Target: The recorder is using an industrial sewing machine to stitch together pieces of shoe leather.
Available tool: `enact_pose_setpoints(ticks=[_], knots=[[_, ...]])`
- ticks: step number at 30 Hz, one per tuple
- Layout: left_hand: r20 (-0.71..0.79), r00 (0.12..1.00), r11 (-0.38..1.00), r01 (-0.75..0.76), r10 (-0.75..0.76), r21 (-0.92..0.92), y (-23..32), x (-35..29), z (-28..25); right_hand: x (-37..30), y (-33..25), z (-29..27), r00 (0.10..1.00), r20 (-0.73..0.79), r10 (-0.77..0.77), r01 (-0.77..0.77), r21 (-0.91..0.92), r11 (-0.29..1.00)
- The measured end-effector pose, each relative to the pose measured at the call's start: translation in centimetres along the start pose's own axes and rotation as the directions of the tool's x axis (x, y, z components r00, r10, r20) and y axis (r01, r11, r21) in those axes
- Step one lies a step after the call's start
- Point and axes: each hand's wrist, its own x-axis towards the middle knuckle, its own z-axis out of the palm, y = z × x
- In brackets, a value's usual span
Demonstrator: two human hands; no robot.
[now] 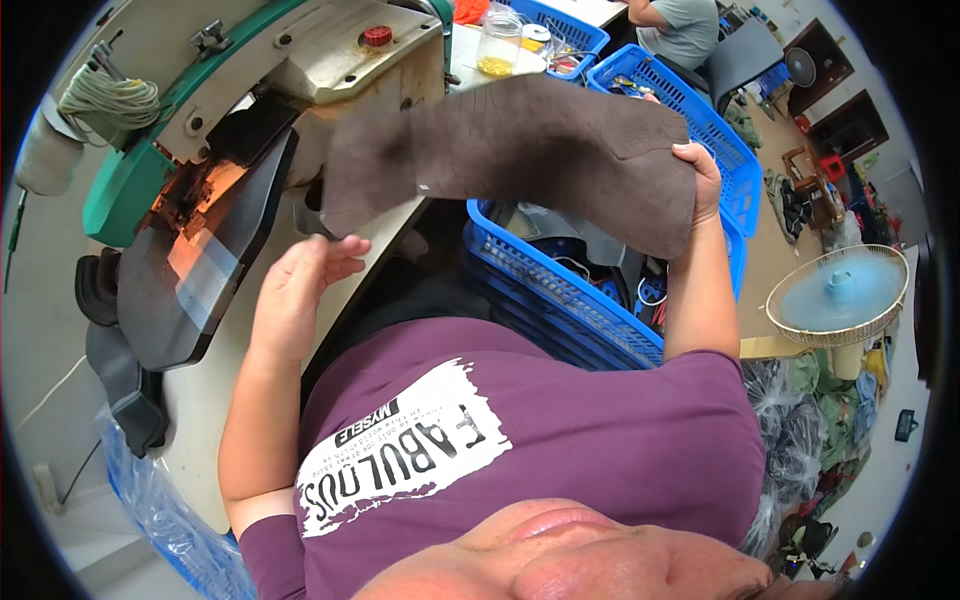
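Here, right hand (706, 185): gripping the right end of a long, curved, dark brown leather-like sheet (540, 130); thumb on its face;
Left hand (298, 282): loosely unfolded, fingers slightly bent; just beside the sheet's left end; whether it touches, I cannot tell;
Brown sheet: held raised, stretching left to right beyond the purple printed shirt (600, 430);
Basket: blue slotted plastic basket (565, 282), below the sheet, holding dark pieces;
Machine: green-and-cream metal machine (335, 70), far left;
Fan: round blue-bladed fan (838, 288), well to the right.
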Motion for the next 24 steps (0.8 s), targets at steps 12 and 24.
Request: enact_pose_setpoints(ticks=[12, 24], knots=[[0.167, 0.967, 0.941, 0.134, -0.193, 0.311, -2.2, 0.8, -0.2, -6.5, -13.3, 1.1, 0.787, -0.264, -0.558, 0.410, -0.453, 0.792], [0.116, 0.962, 0.928, 0.201, -0.248, 0.315, -2.5, -0.2, -0.3, -3.5, -6.0, 6.8, 0.756, -0.435, -0.488, -0.234, -0.877, 0.420]])
